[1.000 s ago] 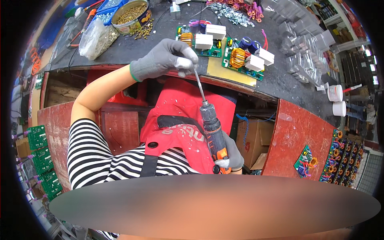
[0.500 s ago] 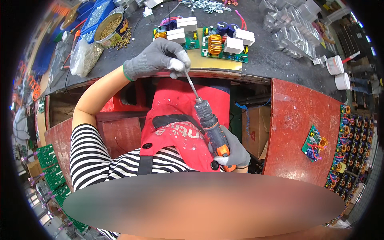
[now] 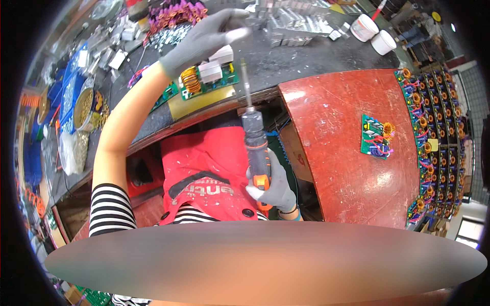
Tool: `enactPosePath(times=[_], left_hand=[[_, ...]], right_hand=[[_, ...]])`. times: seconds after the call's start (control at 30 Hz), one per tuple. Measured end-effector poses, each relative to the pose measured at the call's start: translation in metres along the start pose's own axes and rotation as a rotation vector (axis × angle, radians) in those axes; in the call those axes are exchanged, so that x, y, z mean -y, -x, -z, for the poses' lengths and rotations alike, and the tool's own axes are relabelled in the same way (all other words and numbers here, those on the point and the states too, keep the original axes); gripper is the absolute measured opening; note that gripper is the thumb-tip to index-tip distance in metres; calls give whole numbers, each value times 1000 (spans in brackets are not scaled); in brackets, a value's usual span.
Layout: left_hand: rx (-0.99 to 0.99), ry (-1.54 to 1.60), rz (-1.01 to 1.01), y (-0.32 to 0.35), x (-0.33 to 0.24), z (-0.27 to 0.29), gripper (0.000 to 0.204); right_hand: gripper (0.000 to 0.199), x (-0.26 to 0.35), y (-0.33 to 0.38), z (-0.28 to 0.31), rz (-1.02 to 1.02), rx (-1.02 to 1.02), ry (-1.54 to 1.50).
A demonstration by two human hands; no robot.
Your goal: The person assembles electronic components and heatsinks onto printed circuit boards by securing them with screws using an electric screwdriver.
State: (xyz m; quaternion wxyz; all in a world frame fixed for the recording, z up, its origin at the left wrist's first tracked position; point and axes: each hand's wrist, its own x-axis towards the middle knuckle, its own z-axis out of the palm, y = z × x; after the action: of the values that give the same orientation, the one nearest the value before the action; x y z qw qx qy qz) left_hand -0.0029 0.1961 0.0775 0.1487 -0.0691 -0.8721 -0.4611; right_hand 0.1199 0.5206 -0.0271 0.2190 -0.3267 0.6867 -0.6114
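Note:
My right hand (image 3: 277,186), in a grey glove, is closed round the grip of a black and orange cordless screwdriver (image 3: 259,153). Its long bit points away from me, up past the bench edge. My left hand (image 3: 206,41), also gloved and a little blurred, reaches over the bench with thumb and fingers apart and nothing between them. Below that hand lies a green circuit board (image 3: 219,80) with a copper coil and white blocks, on a yellowish plate (image 3: 201,103). A second board (image 3: 166,97) is partly hidden by my left forearm. Silvery finned metal parts (image 3: 298,25) lie just beyond my left fingers.
On the left stand a tub of brass-coloured screws (image 3: 86,109), blue bins (image 3: 69,97) and a plastic bag (image 3: 73,153). Two white tubs (image 3: 384,43) are at the far right. A red board (image 3: 337,168) carries one circuit board (image 3: 375,136), beside rows of coiled boards (image 3: 439,132).
My left hand has let go of the bit's tip and moved out over the bench toward the metal parts. The view has turned right; the screwdriver stays in my right hand, now more upright.

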Motion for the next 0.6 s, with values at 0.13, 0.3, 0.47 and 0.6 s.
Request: enactPosePath(times=[0.13,0.3,0.47,0.6], left_hand=[[-28,-561,196,-89,39,-49,72],[-61,-524,217,-120,81,-81,73],[12,-625,197,-85,34,-39,58],[-65,136,219,-24,9,5,33]], right_hand=[[79,-4,2,8,-224,-143,-266],[76,-16,15,15,-280,-183,-358],[81,-17,14,20,-282,-164,-373],[88,-27,15,12,-302,-163,-408]])
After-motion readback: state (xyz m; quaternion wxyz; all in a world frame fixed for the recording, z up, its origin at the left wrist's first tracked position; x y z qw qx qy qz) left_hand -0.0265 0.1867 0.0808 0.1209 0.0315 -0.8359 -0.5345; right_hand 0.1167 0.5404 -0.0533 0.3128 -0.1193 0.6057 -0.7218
